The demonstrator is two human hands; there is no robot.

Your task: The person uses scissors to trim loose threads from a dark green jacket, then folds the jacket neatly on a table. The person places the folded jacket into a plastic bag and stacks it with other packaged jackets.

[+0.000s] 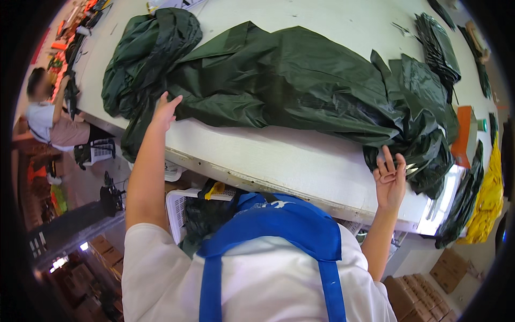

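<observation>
A large piece of dark green, glossy waterproof fabric [273, 80] lies bunched lengthwise across the white table. At its near left edge, my left hand [167, 110] pinches the fabric between thumb and fingers. Near the right end, my right hand [390, 180] is palm up just below the cloth's near edge, some fingers curled in and others raised. Silver pointed tips [412, 170], apparently of small scissors, stick out beside that thumb; the rest of the tool is not clearly visible. More green fabric is heaped at the left [147, 64] and crumpled at the right [424, 145].
The white table's front edge [236, 180] runs before me, with a white plastic basket [174, 209] beneath. An orange object [465, 137], folded dark sheets [437, 48] and yellow fabric [485, 198] are at the right. Another person [51, 115] works at the far left.
</observation>
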